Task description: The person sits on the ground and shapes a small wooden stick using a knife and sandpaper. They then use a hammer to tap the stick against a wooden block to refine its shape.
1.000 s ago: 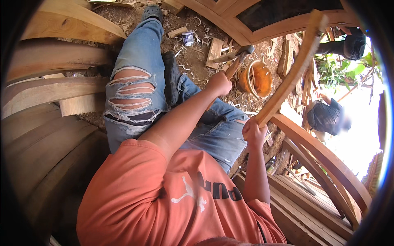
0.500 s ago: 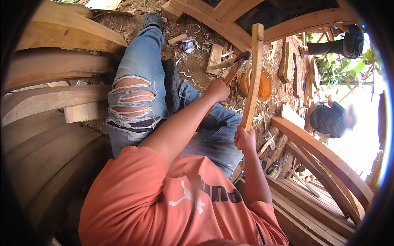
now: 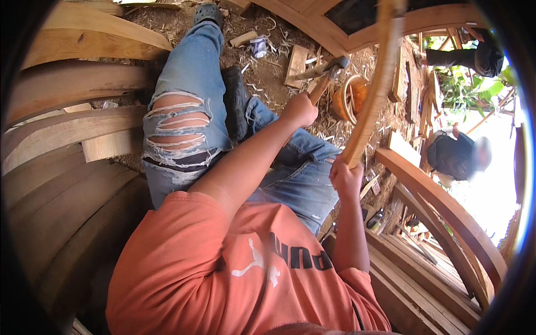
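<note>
My left hand (image 3: 301, 110) is closed around the wooden handle of a hammer (image 3: 320, 89), whose dark metal head points up and away from me. My right hand (image 3: 347, 176) grips the lower end of a long wooden strip (image 3: 369, 106). The strip rises toward the top of the view and is smeared by motion at its upper part. Hammer and strip are apart, with the hammer to the left of the strip. Behind them an orange bucket (image 3: 338, 103) sits on the ground, partly covered by the strip.
Curved timber pieces (image 3: 84, 86) are stacked at my left. Framed woodwork (image 3: 413, 32) stands ahead, and a curved beam (image 3: 441, 204) with planks lies at my right. Shavings and a small tin (image 3: 258, 47) litter the dirt. Two people (image 3: 452, 153) are at the far right.
The wooden strip's upper end has swung right and now blurs. My right hand has shifted slightly right, and the hammer in my left hand has moved a little up and right.
</note>
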`<action>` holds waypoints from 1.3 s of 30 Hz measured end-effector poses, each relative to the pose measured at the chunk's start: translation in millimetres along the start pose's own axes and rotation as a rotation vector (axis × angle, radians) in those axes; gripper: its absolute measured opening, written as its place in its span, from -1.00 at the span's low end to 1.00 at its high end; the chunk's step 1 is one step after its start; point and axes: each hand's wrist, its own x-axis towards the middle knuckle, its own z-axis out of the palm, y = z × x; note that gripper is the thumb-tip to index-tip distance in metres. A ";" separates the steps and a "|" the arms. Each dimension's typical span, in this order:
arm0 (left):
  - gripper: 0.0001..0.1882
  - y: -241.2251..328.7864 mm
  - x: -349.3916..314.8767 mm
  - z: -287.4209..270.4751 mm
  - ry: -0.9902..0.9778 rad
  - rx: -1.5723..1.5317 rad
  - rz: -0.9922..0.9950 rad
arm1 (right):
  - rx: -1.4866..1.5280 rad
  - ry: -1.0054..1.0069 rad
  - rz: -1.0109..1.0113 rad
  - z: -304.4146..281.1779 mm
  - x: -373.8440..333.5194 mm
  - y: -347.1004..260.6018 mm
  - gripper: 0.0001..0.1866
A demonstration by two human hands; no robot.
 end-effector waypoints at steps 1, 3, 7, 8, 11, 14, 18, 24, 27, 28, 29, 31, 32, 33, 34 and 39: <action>-0.57 0.0 -1.7 -1.9 0.004 -0.009 -0.009 | 0.074 -0.025 -0.083 -5.0 2.0 8.4 -0.88; -0.58 3.8 -2.4 -1.8 0.000 -0.007 0.010 | 0.069 0.003 -0.123 -11.6 5.9 28.6 -0.91; -0.58 1.9 4.4 -2.6 0.023 0.007 0.015 | -0.020 0.098 0.252 2.3 -6.7 36.7 -0.88; -0.58 6.4 6.0 -7.1 -0.007 0.026 -0.017 | 0.030 0.098 0.184 -2.5 -3.8 29.1 -0.88; -0.57 8.6 0.0 -8.9 -0.043 0.012 -0.074 | 0.218 0.086 -0.039 -15.3 1.1 2.0 -0.80; -0.55 1.1 2.6 -4.4 -0.023 -0.005 -0.016 | 0.180 0.059 -0.075 -16.2 2.0 19.8 -0.77; -0.58 -7.7 5.8 4.7 -0.009 0.016 0.041 | -0.180 -0.023 0.194 -7.2 -6.8 38.9 -0.87; -0.58 0.1 1.0 1.2 0.009 0.018 0.001 | 0.113 0.006 -0.084 -7.4 -2.1 26.4 -0.86; -0.60 1.5 4.1 1.6 -0.015 0.007 0.016 | -0.134 0.026 0.242 -1.5 -5.8 28.9 -0.85; -0.60 2.0 6.9 2.0 -0.017 -0.003 0.013 | -0.086 0.042 0.216 -0.9 -2.4 34.8 -0.87; -0.61 -1.3 7.1 0.7 -0.018 -0.015 -0.004 | -0.044 0.050 0.161 -0.2 -0.9 26.8 -0.88; -0.60 -8.8 3.4 2.3 0.018 -0.027 -0.017 | 0.041 0.056 0.086 -1.5 -0.9 2.2 -0.90; -0.60 -1.7 8.2 -0.8 0.012 -0.020 -0.015 | 0.079 0.028 0.023 -5.8 3.1 -11.1 -0.91; -0.60 2.0 8.0 -2.5 0.008 -0.014 -0.012 | 0.179 0.057 -0.102 -5.5 5.0 -1.8 -0.90; -0.60 -4.2 1.1 2.8 0.016 -0.004 -0.006 | 0.165 0.038 -0.090 -6.7 2.7 13.7 -0.89; -0.59 -4.4 6.7 2.6 0.004 0.001 0.019 | -0.172 -0.003 0.186 5.1 0.9 28.8 -0.74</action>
